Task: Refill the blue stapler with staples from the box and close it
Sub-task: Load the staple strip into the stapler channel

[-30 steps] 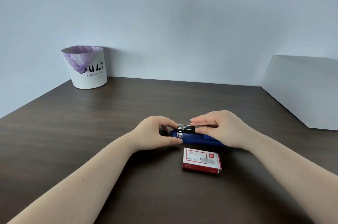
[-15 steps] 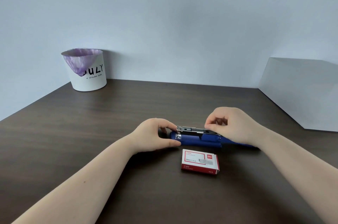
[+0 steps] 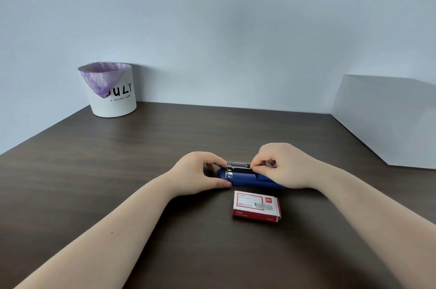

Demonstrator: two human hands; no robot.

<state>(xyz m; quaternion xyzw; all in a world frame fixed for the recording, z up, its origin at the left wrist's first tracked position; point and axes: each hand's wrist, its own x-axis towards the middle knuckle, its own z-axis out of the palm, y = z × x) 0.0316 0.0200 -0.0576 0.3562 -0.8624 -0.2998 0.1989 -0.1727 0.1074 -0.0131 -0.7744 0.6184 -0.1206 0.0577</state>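
Observation:
The blue stapler (image 3: 245,181) lies on the dark wooden table (image 3: 141,159), lengthwise left to right, with its silver metal magazine (image 3: 238,166) exposed on top. My left hand (image 3: 200,173) grips the stapler's left end, thumb in front and fingers behind. My right hand (image 3: 287,166) covers the right part, its fingertips pinched on the magazine's right end, where a small silver piece shows between the fingers. Whether that piece is a staple strip I cannot tell. The red and white staple box (image 3: 257,206) lies flat just in front of the stapler, untouched.
A white bin (image 3: 113,97) with a purple liner stands at the table's far left corner against the wall. A large white block (image 3: 389,123) fills the far right side. Both forearms reach in from the near edge.
My right hand slid right along the magazine, then came back left and pinched its right end. My left hand stayed on the stapler's left end. The box has not moved.

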